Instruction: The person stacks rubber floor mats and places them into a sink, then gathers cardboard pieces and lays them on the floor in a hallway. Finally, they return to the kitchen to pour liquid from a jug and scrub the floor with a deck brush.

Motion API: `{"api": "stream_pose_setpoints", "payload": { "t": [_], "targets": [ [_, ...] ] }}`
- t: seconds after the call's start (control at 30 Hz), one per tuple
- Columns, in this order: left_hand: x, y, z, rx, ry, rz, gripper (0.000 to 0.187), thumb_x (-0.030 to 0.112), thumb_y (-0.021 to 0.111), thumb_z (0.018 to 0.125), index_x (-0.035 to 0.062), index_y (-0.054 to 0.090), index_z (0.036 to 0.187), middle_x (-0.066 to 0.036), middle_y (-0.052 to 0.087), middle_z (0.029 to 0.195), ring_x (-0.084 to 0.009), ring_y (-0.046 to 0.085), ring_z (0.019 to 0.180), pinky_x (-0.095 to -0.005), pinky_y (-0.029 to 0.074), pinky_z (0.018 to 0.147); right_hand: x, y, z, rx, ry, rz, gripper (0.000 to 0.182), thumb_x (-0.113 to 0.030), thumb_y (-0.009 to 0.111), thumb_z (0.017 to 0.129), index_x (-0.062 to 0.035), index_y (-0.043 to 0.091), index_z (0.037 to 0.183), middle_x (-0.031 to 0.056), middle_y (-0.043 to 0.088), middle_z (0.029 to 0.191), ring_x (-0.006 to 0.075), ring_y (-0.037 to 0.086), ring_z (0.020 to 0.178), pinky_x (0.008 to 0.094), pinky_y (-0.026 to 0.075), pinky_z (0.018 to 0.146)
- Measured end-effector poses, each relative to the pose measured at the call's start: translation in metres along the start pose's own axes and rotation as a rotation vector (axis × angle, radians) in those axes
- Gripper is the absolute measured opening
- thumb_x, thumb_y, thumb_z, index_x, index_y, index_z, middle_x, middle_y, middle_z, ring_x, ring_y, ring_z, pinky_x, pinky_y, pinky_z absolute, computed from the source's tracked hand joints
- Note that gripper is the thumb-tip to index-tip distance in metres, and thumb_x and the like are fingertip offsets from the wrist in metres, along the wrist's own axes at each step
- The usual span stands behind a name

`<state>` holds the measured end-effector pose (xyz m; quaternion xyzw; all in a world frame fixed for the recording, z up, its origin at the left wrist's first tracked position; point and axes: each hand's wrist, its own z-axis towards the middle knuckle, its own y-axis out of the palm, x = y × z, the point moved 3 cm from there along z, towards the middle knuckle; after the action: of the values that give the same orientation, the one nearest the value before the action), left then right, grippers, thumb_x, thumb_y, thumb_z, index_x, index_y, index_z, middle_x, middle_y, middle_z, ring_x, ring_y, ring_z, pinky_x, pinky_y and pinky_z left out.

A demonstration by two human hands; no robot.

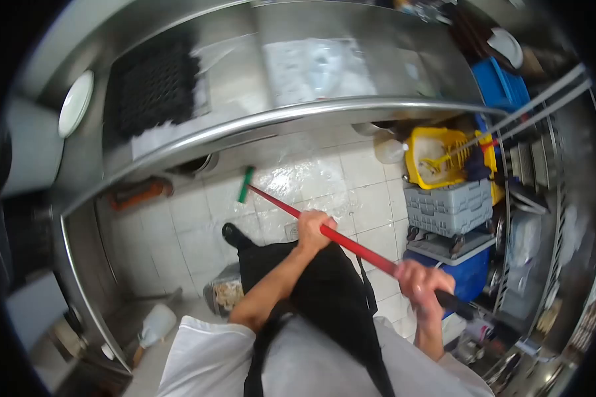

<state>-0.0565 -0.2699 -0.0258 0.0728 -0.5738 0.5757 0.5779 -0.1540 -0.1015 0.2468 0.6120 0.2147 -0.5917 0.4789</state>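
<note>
A long-handled floor brush with a red pole slants across my front. Its narrow green head rests on the wet white tiles; whether it carries bristles or a rubber blade is too small to tell. My left hand is closed round the middle of the pole. Higher up, near the black grip, my right hand wraps the pole too. Water and whitish suds shine on the floor beyond the head. My black shoe stands close by on the tiles.
A steel counter with a rounded rail spans the far side, bearing a black mat. To the right, a yellow mop bucket appears above grey crates, beside wire shelving. An orange pipe-like object lies under the counter.
</note>
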Motion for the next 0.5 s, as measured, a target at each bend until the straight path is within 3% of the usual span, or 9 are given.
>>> {"api": "stream_pose_setpoints", "payload": {
  "t": [0.07,0.17,0.2,0.27,0.33,0.4,0.43,0.47,0.5],
  "targets": [
    [0.041,0.038,0.001,-0.171,0.069,-0.405,0.013,0.011,0.065,0.065,0.0090,0.055,0.057,-0.012,0.058,0.058,-0.0353,0.060,0.060,-0.0423,0.046,0.056,-0.016,-0.027,-0.011,0.061,-0.101,-0.072,0.024,-0.002,0.061,0.086,-0.0061,0.045,0.068,0.0058,0.055,0.069,0.0162,0.049,0.061,0.0396,0.045,0.065],
    [-0.013,0.079,0.040,-0.224,0.176,-0.252,0.013,0.009,0.066,0.064,0.0067,0.055,0.057,-0.013,0.058,0.060,-0.0346,0.059,0.059,-0.0424,0.047,0.057,0.053,-0.074,-0.013,0.208,-0.034,-0.330,0.008,-0.001,0.061,0.089,-0.0020,0.056,0.082,0.0089,0.059,0.083,0.0168,0.053,0.071,0.0341,0.047,0.067],
    [-0.035,0.080,0.059,-0.272,0.299,-0.104,0.014,0.007,0.067,0.062,0.0070,0.054,0.057,-0.012,0.054,0.057,-0.0359,0.057,0.059,-0.0438,0.045,0.056,0.084,-0.078,-0.013,0.284,-0.093,-0.231,0.008,0.001,0.060,0.089,-0.0033,0.058,0.082,0.0071,0.060,0.077,0.0241,0.060,0.081,0.0429,0.049,0.091],
    [-0.100,0.085,0.068,-0.402,0.310,0.169,0.016,0.005,0.068,0.059,0.0063,0.052,0.054,-0.013,0.052,0.056,-0.0359,0.055,0.058,-0.0460,0.043,0.055,0.139,-0.083,-0.017,0.052,-0.105,-0.242,0.013,0.007,0.066,0.083,-0.0019,0.057,0.082,0.0092,0.063,0.085,0.0222,0.062,0.089,0.0351,0.047,0.094],
    [-0.094,0.116,0.046,-0.702,0.304,0.074,0.018,0.008,0.067,0.059,0.0051,0.051,0.052,-0.016,0.053,0.055,-0.0367,0.055,0.054,-0.0488,0.044,0.056,0.134,-0.106,-0.063,0.246,-0.125,-0.192,0.011,0.003,0.067,0.084,-0.0036,0.059,0.088,0.0114,0.065,0.093,0.0236,0.063,0.092,0.0369,0.049,0.088],
    [0.020,0.161,-0.002,-0.682,0.417,-0.096,0.010,0.010,0.067,0.061,0.0060,0.060,0.054,-0.015,0.056,0.057,-0.0362,0.058,0.055,-0.0466,0.046,0.055,0.097,-0.174,-0.141,0.399,-0.154,-0.256,0.015,-0.008,0.067,0.085,-0.0054,0.059,0.097,0.0156,0.066,0.104,0.0284,0.063,0.101,0.0461,0.048,0.091],
    [0.075,0.190,-0.032,-0.794,0.317,-0.122,0.010,0.012,0.069,0.061,0.0059,0.063,0.056,-0.015,0.057,0.059,-0.0355,0.060,0.058,-0.0460,0.047,0.057,0.031,-0.190,-0.173,0.611,0.059,-0.073,0.014,-0.012,0.066,0.084,-0.0040,0.059,0.093,0.0153,0.065,0.094,0.0267,0.064,0.088,0.0490,0.048,0.091],
    [0.130,0.210,-0.061,-0.835,0.364,-0.195,0.023,0.014,0.074,0.065,0.0074,0.055,0.055,-0.012,0.055,0.058,-0.0348,0.057,0.058,-0.0437,0.045,0.057,-0.017,-0.207,-0.210,0.689,0.020,-0.325,0.013,-0.013,0.065,0.082,-0.0036,0.056,0.085,0.0126,0.061,0.078,0.0226,0.060,0.073,0.0424,0.051,0.080],
    [0.194,0.218,-0.078,-0.979,0.410,-0.354,0.020,0.010,0.073,0.066,0.0087,0.055,0.057,-0.011,0.056,0.059,-0.0345,0.058,0.060,-0.0429,0.046,0.058,-0.076,-0.204,-0.210,0.838,-0.033,-0.547,0.027,-0.025,0.062,0.085,-0.0131,0.047,0.067,0.0031,0.053,0.059,0.0156,0.047,0.051,0.0349,0.047,0.065]
  ]
}}
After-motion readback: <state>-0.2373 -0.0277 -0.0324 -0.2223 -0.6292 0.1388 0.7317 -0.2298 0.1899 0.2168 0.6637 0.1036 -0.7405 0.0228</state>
